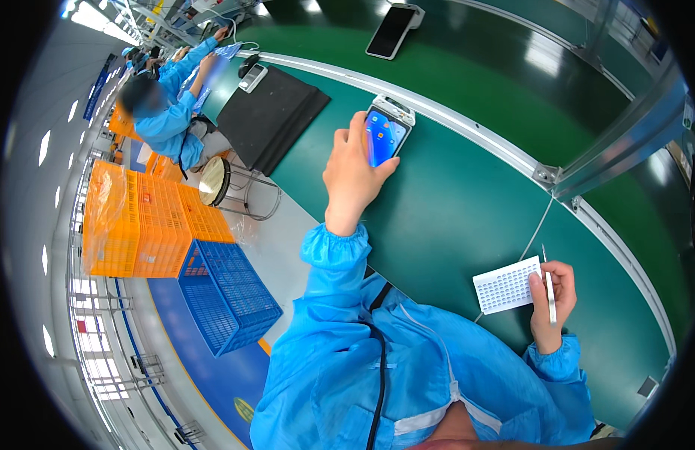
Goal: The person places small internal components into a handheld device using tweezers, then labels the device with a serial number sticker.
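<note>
My left hand [353, 176] is wrapped round a white handheld terminal [388, 135] at the far edge of the green bench. Its blue screen is lit and shows a few icons, and its white top end points away from me. At the right, my right hand [555, 304] pinches a white sheet of small labels [506, 286] printed in rows of tiny blue marks. A slim pair of tweezers [551, 297] is held upright in the same hand, beside the sheet's right edge. The two hands are well apart.
Another terminal [391, 31], screen dark, lies on the green surface beyond the metal rail [467, 139]. A black mat [271, 116] with a small grey device [253, 78] is at the left. Orange crates [137, 221], a blue crate [231, 292], a stool [214, 181] and a seated co-worker [163, 127] are farther left.
</note>
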{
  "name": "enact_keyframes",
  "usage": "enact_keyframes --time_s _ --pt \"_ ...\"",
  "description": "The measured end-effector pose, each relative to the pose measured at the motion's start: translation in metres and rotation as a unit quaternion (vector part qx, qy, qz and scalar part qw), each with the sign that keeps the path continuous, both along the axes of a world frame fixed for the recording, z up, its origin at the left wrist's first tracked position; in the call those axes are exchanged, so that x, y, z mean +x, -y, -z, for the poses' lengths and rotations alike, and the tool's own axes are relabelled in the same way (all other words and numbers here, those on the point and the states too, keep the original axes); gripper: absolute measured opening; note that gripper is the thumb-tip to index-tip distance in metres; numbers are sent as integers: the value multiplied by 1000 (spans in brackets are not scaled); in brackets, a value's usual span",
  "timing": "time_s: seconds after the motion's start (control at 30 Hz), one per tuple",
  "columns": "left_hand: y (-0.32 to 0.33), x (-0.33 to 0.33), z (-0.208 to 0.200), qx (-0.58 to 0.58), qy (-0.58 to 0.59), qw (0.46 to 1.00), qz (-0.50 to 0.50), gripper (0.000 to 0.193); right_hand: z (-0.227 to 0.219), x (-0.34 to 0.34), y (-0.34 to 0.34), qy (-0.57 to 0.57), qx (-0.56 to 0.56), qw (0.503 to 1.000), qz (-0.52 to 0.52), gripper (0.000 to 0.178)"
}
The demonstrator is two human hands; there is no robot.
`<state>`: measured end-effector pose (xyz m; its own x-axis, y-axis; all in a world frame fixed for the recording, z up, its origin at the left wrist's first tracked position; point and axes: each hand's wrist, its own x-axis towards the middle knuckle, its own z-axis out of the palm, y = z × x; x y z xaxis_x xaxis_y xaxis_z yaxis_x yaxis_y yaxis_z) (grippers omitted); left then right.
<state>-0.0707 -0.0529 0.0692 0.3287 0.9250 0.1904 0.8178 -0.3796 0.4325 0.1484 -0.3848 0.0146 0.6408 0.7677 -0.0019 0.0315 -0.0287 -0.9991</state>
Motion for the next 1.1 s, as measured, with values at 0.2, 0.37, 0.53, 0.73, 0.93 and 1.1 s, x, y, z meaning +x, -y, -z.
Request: enact_keyframes --time_s 0.2,0.37,0.53,0.73,0.93,1.1 --pt "-3 -2 2 -13 4 1000 -2 93 0 0 0 4 -1 1000 1 21" --pt "-5 -3 3 -15 18 1000 1 94 -1 0 0 6 -3 1000 -2 21" --pt "-6 -3 7 15 0 1000 10 94 0 0 0 4 -5 1000 -1 21" --pt "-8 -4 9 18 4 1000 13 94 -1 0 -1 5 2 1000 -1 21" --pt "-9 -7 12 7 33 999 26 96 -2 0 0 8 0 1000 -3 21" --pt "-32 -33 22 -182 236 955 6 86 1 1 0 7 3 1000 -8 21"
